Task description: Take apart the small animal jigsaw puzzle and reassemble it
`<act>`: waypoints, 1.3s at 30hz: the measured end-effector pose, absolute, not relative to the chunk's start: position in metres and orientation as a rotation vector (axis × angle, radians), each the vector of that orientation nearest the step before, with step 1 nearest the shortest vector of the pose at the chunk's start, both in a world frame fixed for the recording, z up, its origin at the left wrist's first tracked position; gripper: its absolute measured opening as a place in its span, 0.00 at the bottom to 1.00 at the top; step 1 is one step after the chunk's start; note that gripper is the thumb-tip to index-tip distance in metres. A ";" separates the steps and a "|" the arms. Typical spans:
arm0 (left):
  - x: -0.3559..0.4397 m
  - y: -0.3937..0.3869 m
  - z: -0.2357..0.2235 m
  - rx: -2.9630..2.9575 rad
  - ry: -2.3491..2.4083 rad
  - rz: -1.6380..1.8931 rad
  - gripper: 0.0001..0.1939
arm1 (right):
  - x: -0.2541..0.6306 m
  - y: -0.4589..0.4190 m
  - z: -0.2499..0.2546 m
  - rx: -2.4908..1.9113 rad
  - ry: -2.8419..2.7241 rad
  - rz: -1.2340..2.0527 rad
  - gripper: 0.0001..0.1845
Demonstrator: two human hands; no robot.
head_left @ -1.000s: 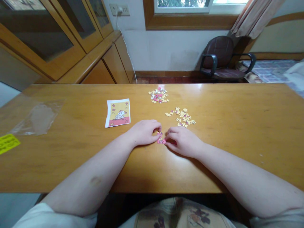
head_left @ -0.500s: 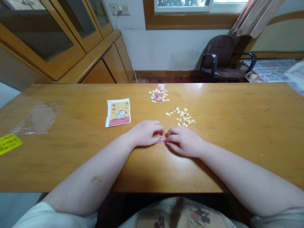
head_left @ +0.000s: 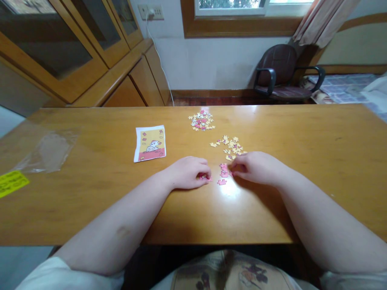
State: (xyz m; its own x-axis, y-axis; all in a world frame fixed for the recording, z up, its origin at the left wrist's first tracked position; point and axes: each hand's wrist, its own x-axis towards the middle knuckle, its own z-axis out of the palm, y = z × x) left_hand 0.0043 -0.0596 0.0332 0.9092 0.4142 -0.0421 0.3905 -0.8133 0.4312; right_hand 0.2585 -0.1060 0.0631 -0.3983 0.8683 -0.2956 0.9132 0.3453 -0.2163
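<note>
Low over the table, my left hand (head_left: 192, 172) has its fingers curled down on a few pink jigsaw pieces (head_left: 206, 178), partly hidden beneath them. To the right, my right hand (head_left: 256, 167) is closed in a pinch, with a pink jigsaw piece (head_left: 231, 174) at its fingertips. Between the hands lie more pink jigsaw pieces (head_left: 224, 170), and a single pink piece (head_left: 222, 182) lies just nearer to me. Beyond my right hand a loose group of yellow jigsaw pieces (head_left: 234, 145) is spread out, its near right part covered by that hand.
A mixed heap of jigsaw pieces (head_left: 201, 121) lies at the table's far side. Left of it is a picture sheet (head_left: 150, 143) with a white animal on yellow and pink. A clear plastic bag (head_left: 50, 151) and a yellow label (head_left: 13, 183) lie at far left.
My right hand has moved right and slightly away from me, off the left hand, uncovering pink pieces between them. My left hand has stayed almost in place, its fingers lower over its pieces.
</note>
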 end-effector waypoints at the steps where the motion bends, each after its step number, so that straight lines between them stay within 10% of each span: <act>1: 0.004 -0.059 0.033 2.628 0.584 0.076 0.07 | 0.258 -0.106 0.063 1.630 2.461 -0.543 0.14; 39: 0.005 -0.059 0.033 2.545 0.680 0.145 0.09 | 0.256 -0.108 0.059 1.649 2.409 -0.477 0.15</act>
